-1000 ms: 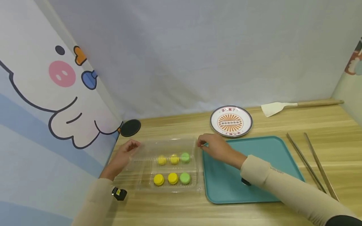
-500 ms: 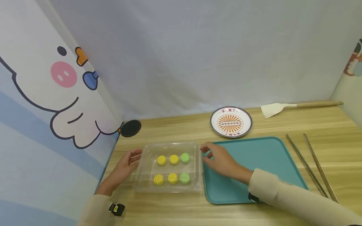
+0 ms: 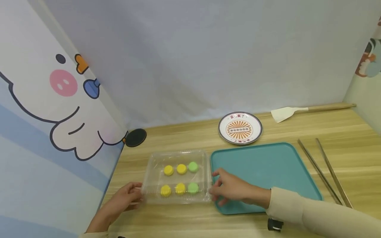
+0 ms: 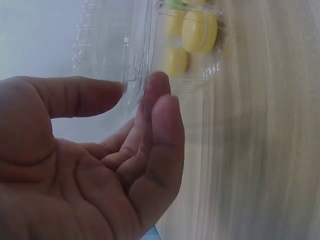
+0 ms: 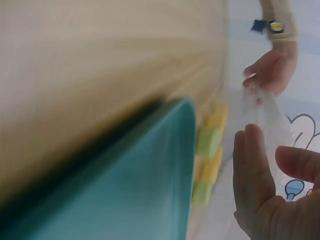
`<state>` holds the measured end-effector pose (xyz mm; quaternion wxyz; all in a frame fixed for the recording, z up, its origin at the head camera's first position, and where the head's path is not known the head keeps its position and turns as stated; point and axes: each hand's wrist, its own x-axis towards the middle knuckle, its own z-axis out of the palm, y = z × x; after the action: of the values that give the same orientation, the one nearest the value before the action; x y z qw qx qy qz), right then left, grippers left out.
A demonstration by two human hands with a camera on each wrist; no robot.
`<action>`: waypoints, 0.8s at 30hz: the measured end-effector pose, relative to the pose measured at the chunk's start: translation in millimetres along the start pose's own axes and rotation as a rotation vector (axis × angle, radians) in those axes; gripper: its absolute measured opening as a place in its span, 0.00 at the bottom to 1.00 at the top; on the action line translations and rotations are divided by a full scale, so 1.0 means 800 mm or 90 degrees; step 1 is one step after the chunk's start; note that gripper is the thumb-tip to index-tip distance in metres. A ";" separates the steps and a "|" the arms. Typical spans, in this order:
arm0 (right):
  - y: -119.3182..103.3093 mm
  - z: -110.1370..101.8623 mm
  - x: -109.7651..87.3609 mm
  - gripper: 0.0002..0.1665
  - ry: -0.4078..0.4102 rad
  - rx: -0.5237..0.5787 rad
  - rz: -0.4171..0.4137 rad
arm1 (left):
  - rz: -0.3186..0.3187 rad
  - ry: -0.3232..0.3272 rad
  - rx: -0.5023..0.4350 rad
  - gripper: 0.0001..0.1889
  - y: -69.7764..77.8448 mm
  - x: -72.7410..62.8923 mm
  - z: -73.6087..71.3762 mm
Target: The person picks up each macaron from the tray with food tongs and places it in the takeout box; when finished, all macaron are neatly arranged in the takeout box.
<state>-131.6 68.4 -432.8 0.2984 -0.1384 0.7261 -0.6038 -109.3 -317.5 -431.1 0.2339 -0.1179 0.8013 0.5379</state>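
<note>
A clear plastic clamshell box [image 3: 154,165] lies on the table with its lid down over two rows of macarons. Several macarons are yellow [image 3: 181,169], and two at the right end are green [image 3: 193,167]. My left hand [image 3: 123,200] is at the box's front left corner; in the left wrist view its thumb and fingers [image 4: 162,120] stand apart, either side of the plastic edge. At the front right corner is my right hand [image 3: 230,187], over the tray's left edge. The right wrist view shows its fingers [image 5: 252,165] nearly straight, the thumb apart.
A teal tray [image 3: 265,165] sits right beside the box. Behind it stands a patterned plate [image 3: 240,128]. Metal tongs [image 3: 322,172] lie to the right, a wooden-handled spatula [image 3: 312,108] at the back. A black disc [image 3: 135,137] is at the back left.
The box's lid has swung down toward me from standing partly raised at the back. Both hands have let go of its far corners and come forward to the front corners.
</note>
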 end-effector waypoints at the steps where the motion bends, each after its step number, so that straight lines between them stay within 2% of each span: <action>1: 0.000 0.000 0.002 0.39 0.004 -0.002 -0.002 | -0.007 -0.006 -0.001 0.25 -0.002 -0.001 0.000; 5: 0.001 0.000 0.011 0.41 0.020 0.001 0.005 | -0.010 -0.037 -0.011 0.26 -0.005 -0.005 -0.001; 8: 0.002 0.002 0.014 0.42 -0.001 0.045 0.026 | -0.015 -0.063 -0.012 0.30 -0.007 -0.007 -0.003; 12: 0.004 0.008 0.015 0.37 -0.040 0.081 0.054 | -0.017 -0.110 -0.022 0.35 -0.016 -0.010 -0.005; 15: 0.006 0.009 0.015 0.34 -0.050 0.093 0.067 | -0.001 -0.136 -0.043 0.37 -0.021 -0.009 -0.006; 19: 0.007 0.010 0.016 0.35 -0.044 0.099 0.065 | 0.017 -0.135 -0.077 0.36 -0.026 -0.005 -0.006; 24: 0.005 0.011 0.019 0.36 -0.046 0.104 0.065 | 0.005 -0.114 -0.127 0.35 -0.030 -0.003 -0.005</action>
<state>-138.1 54.0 -441.9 0.3652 -0.0980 0.6692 -0.6396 -98.0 -330.5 -448.0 0.2890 -0.0890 0.7201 0.6245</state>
